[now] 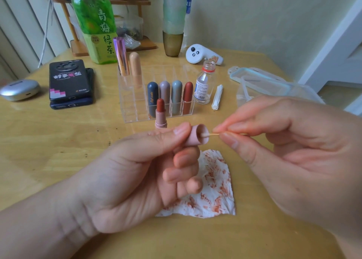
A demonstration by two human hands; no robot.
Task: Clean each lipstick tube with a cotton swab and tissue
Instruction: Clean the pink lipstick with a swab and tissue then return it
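Observation:
My left hand (137,172) grips a pink lipstick cap (196,137), its open end turned to the right. My right hand (284,147) pinches a wooden cotton swab (212,134) whose white tip sits inside the cap's mouth. Behind the cap, the uncapped lipstick (161,113) stands upright on the table, red bullet showing. A white tissue (215,188) smeared with red marks lies flat under my hands. Several capped lipsticks (170,97) stand in a clear acrylic organizer (137,110).
An open small glass bottle (203,82) and a bundle of swabs (217,97) sit right of the organizer. Two stacked phones (70,84), an earbud case (19,89), a green tea bottle (98,23), a white controller (201,54) and a clear plastic box (274,86) ring the table.

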